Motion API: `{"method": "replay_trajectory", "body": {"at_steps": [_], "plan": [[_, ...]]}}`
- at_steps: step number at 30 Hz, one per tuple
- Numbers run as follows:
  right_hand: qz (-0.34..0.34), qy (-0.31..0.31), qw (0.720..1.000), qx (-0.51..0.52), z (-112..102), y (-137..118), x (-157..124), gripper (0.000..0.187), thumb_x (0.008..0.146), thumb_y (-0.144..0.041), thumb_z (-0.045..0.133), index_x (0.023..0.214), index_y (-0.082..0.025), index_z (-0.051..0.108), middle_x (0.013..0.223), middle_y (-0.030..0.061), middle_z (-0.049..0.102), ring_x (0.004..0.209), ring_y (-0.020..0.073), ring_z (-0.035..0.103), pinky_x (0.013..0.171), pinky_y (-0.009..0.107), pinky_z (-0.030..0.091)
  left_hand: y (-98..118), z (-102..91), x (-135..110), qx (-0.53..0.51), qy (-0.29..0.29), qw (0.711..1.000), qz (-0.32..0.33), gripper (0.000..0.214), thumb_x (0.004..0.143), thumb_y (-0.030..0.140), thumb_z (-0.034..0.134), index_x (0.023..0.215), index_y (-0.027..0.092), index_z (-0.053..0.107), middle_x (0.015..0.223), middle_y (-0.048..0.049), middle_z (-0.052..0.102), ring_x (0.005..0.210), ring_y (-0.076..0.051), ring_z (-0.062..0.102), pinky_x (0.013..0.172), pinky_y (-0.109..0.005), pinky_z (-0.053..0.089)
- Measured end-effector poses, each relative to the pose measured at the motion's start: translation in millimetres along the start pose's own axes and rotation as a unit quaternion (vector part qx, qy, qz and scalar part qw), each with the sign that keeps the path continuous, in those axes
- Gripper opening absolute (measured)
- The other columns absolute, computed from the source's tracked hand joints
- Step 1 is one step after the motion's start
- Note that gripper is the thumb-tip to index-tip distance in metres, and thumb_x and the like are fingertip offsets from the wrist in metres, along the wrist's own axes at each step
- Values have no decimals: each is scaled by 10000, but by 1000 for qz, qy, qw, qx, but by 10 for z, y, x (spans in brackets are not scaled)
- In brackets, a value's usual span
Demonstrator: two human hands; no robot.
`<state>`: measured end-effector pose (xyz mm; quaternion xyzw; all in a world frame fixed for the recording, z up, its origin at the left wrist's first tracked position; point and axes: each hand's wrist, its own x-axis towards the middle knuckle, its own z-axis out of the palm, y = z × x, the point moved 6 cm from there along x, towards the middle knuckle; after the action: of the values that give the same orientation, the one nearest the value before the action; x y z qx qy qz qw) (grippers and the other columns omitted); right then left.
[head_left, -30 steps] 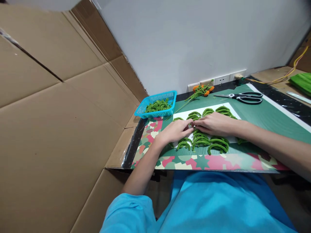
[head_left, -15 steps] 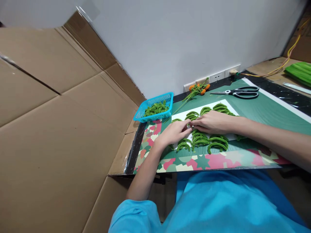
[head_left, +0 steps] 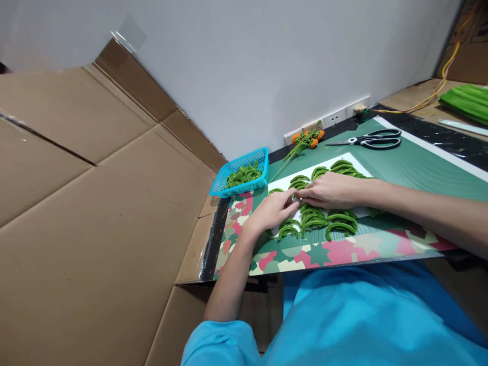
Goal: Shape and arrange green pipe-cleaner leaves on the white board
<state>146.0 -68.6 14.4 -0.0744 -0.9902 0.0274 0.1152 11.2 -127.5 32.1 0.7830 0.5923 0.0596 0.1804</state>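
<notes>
My left hand (head_left: 271, 209) and my right hand (head_left: 331, 190) meet over a white sheet (head_left: 281, 184), fingertips pinched close together. Whatever sits between the fingertips is hidden or too small to make out. Around both hands lie several groups of curved, fuzzy green strips (head_left: 313, 219) that look like bent pipe cleaners. Some groups rest behind my fingers, others in front, reaching past the sheet's near edge. The right palm and wrist cover part of the sheet.
At the back left, a blue plastic basket (head_left: 266, 168) holds more green pieces. Orange flowers on green stems (head_left: 308, 138) and black-handled scissors (head_left: 381, 138) lie on the green mat (head_left: 427, 168). Cardboard (head_left: 114, 244) walls the left side. A green bundle (head_left: 467, 101) lies far right.
The camera view has tilted and shifted slightly. Both hands stay pinched together at the same spot over the sheet, with hardly any movement.
</notes>
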Motion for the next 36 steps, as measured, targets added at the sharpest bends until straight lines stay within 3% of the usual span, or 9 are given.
{"method": "replay_trajectory", "body": {"at_steps": [10,36], "plan": [[-20,23,1000,0,38,18,19,249,1098,-271,466,1126,-147,681,916,113,762,682,191,634,615,318,234,-20,4,1,-3,2,1000,-10,162,1030,368,524,986,220,576,779,14,624,689,-164,537,637,-280,340],[-13,15,1000,0,16,21,36,272,1107,-291,444,1068,-140,668,852,104,745,629,176,587,609,325,202,-36,5,24,-25,8,1000,-11,144,1024,312,513,929,212,556,785,16,605,702,-154,538,659,-273,347]]}}
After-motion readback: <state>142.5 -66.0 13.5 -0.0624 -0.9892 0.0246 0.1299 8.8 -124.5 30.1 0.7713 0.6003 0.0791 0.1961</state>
